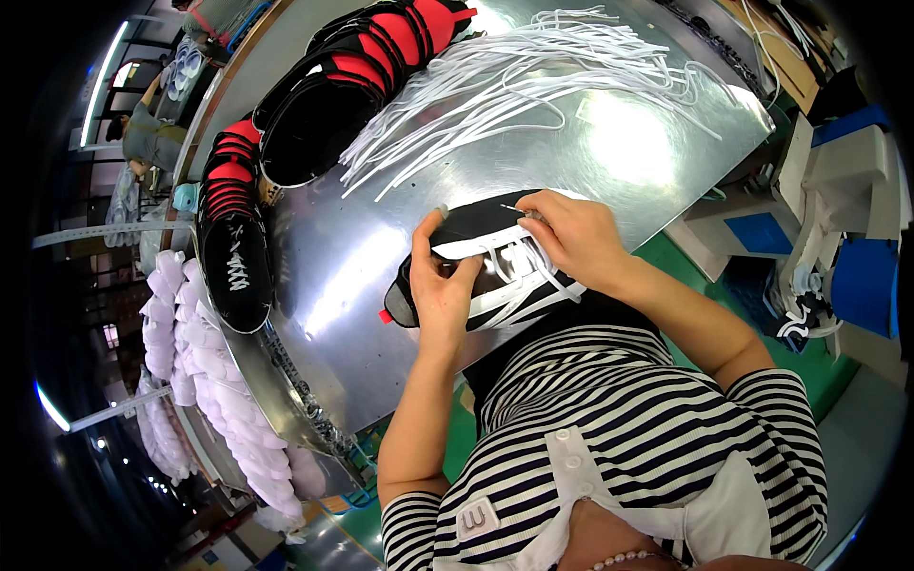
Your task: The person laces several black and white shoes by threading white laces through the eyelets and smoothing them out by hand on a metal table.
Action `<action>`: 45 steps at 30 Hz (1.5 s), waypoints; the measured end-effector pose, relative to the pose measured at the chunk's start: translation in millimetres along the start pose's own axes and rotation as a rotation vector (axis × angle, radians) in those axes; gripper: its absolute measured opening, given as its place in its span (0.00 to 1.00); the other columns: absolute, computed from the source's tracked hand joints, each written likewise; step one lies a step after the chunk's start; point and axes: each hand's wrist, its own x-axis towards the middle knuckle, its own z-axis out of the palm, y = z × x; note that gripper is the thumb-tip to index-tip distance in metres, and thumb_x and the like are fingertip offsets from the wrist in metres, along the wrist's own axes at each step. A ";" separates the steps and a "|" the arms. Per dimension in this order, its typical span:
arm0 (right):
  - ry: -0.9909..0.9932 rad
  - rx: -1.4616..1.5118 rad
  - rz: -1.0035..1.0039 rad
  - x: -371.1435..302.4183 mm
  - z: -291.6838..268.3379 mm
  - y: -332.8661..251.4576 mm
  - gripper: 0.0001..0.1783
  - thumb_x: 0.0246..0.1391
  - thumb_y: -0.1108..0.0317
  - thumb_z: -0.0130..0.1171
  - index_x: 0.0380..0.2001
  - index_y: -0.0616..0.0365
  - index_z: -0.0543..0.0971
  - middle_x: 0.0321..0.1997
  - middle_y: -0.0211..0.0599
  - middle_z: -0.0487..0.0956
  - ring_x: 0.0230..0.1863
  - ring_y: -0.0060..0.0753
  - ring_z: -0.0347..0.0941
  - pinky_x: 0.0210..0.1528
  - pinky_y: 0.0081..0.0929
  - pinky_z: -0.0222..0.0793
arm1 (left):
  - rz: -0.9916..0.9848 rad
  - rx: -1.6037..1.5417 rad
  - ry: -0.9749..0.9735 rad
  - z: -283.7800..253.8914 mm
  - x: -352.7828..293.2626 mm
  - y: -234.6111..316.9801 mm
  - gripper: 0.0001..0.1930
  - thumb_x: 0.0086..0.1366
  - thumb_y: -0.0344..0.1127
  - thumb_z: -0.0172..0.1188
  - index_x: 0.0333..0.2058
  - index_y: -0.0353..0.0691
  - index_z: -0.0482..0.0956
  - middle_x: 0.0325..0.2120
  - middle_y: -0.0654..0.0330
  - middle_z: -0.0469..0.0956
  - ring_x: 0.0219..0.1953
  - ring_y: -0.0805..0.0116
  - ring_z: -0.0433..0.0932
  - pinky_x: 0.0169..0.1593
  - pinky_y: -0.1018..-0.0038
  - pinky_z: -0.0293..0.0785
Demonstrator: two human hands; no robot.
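A black shoe [471,219] with a red heel tab and white lace [514,276] lies on its side on the metal table [371,381], close to my body. My left hand [443,285] grips its upper by the opening, thumb at the inner edge and fingers over the outside. Closed in a pinch, my right hand [571,233] holds a thin pointed metal tool [511,207] against the shoe's upper near the eyelets. Loose lace strands cross the tongue and hang over the near side. The tool's handle is hidden in my fingers.
A heap of white laces [514,86] lies at the table's far side. Black shoes with red insides [381,52] stand in a row at the far left, beside a laced black shoe [236,276]. Pale stacked pieces [219,381] hang beyond the left edge. A grey machine [847,181] stands right.
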 end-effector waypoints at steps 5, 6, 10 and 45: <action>0.047 -0.091 0.036 -0.6 5.5 -0.6 0.07 0.57 0.67 0.60 0.38 0.55 0.77 0.32 0.35 0.81 0.25 0.39 0.78 0.25 0.31 0.70 | -0.103 -0.087 -0.118 -12.8 -12.6 16.5 0.34 0.49 0.19 0.51 0.60 0.36 0.67 0.34 0.60 0.76 0.32 0.74 0.74 0.40 0.80 0.71; 0.040 -0.091 0.043 0.4 6.5 -2.0 0.07 0.57 0.67 0.60 0.38 0.55 0.77 0.32 0.35 0.81 0.25 0.39 0.78 0.25 0.32 0.69 | -0.175 -0.143 -0.157 -22.4 -16.5 16.9 0.35 0.48 0.19 0.51 0.60 0.37 0.68 0.31 0.61 0.76 0.30 0.74 0.73 0.40 0.80 0.71; 0.036 -0.093 0.033 1.5 10.9 -0.8 0.08 0.58 0.64 0.59 0.38 0.55 0.76 0.32 0.34 0.81 0.25 0.40 0.77 0.26 0.33 0.71 | -0.223 -0.122 -0.193 -27.6 -26.5 22.2 0.34 0.60 0.23 0.55 0.66 0.37 0.58 0.30 0.59 0.78 0.34 0.73 0.76 0.44 0.78 0.72; -0.241 0.581 0.532 -27.4 -23.6 -26.5 0.16 0.51 0.60 0.69 0.32 0.64 0.82 0.24 0.33 0.79 0.25 0.18 0.71 0.29 0.21 0.67 | 0.589 0.657 -0.075 14.6 -46.5 37.1 0.09 0.55 0.26 0.66 0.36 0.34 0.81 0.25 0.55 0.76 0.26 0.57 0.76 0.32 0.71 0.70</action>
